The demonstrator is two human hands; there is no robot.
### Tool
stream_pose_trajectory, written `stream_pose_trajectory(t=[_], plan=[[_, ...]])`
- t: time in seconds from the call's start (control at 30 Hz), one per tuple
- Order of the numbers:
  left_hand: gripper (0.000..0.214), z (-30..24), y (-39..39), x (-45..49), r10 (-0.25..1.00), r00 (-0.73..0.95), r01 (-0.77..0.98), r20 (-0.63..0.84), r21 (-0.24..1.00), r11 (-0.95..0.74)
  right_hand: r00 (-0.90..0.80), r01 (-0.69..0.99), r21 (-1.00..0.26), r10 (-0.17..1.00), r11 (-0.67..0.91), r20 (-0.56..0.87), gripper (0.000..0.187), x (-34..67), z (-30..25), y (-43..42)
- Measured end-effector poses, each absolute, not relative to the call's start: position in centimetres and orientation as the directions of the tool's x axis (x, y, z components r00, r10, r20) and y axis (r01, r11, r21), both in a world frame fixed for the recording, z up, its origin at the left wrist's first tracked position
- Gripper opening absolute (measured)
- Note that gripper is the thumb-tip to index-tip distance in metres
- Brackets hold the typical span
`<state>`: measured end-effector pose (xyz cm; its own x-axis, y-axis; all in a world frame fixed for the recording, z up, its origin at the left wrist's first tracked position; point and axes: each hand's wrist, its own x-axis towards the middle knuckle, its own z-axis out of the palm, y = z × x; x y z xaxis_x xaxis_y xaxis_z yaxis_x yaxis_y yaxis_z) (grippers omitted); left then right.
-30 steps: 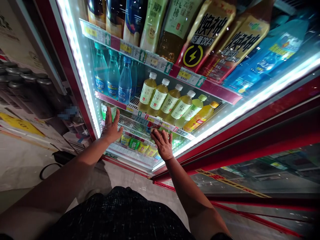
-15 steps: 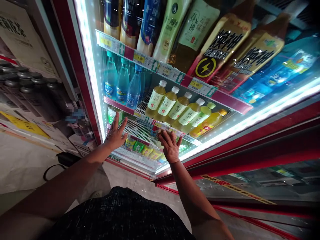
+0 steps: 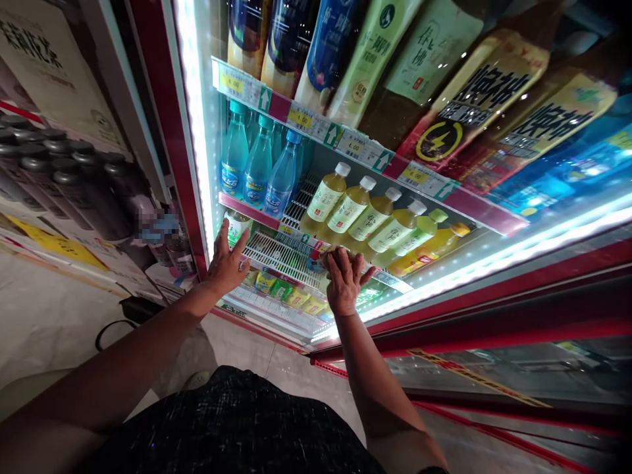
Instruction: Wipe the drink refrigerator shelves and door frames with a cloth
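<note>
My left hand (image 3: 228, 266) reaches into the lit drinks fridge with its fingers spread and nothing held. It is in front of a white-and-green labelled bottle (image 3: 237, 226) on the lower left shelf; whether the fingertips touch it I cannot tell. My right hand (image 3: 345, 283) is also open, fingers apart, at the lower shelf's front. Its fingertips overlap something on that shelf, which they mostly hide. Just above it stands a row of yellowish tea bottles (image 3: 371, 218) with white caps. Blue-green bottles (image 3: 257, 161) stand farther left on the same shelf.
Large bottles (image 3: 474, 92) line the top shelf above a strip of price tags (image 3: 301, 118). Small yellow and green packs (image 3: 281, 288) lie on a lower shelf. A red-framed fridge door (image 3: 494, 289) stands to the right. Dark bottles (image 3: 89, 191) are stacked at the left.
The fridge and its bottles have shifted slightly right in view. Both hands remain spread at the lower shelf, my right hand a little farther right in view.
</note>
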<state>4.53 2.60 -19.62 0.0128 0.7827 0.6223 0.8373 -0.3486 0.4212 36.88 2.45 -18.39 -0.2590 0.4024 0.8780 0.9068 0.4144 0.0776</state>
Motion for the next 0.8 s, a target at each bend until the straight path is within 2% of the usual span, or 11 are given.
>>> stream_pose_trajectory(t=[0.07, 0.2, 0.27, 0.43, 0.63, 0.8], plan=[[0.097, -19.7, 2.9, 4.2, 0.791, 0.014, 0.827, 0.611, 0.438, -0.353, -0.280, 0.902, 0.099, 0.395, 0.419, 0.875, 0.071, 35.1, -18.4, 3.0], [0.093, -20.1, 3.3, 3.6, 0.807, 0.039, 0.790, 0.589, 0.476, -0.386, -0.435, 0.857, 0.221, 0.426, 0.465, 0.793, 0.067, 34.0, -18.8, 2.6], [0.092, -20.2, 3.3, 3.4, 0.805, 0.053, 0.787, 0.592, 0.471, -0.398, -0.426, 0.861, 0.208, 0.435, 0.464, 0.794, 0.070, 34.6, -18.5, 2.3], [0.094, -19.7, 3.1, 3.6, 0.783, 0.055, 0.793, 0.619, 0.449, -0.411, -0.250, 0.905, 0.061, 0.411, 0.420, 0.877, 0.073, 33.4, -17.8, 3.2], [0.095, -19.0, 3.6, 3.2, 0.791, 0.040, 0.800, 0.610, 0.454, -0.391, -0.459, 0.857, 0.230, 0.480, 0.462, 0.748, 0.073, 32.5, -19.0, 2.5], [0.098, -19.6, 4.1, 2.9, 0.762, 0.061, 0.811, 0.645, 0.412, -0.414, -0.339, 0.910, 0.154, 0.478, 0.384, 0.810, 0.068, 32.4, -17.6, 3.1]])
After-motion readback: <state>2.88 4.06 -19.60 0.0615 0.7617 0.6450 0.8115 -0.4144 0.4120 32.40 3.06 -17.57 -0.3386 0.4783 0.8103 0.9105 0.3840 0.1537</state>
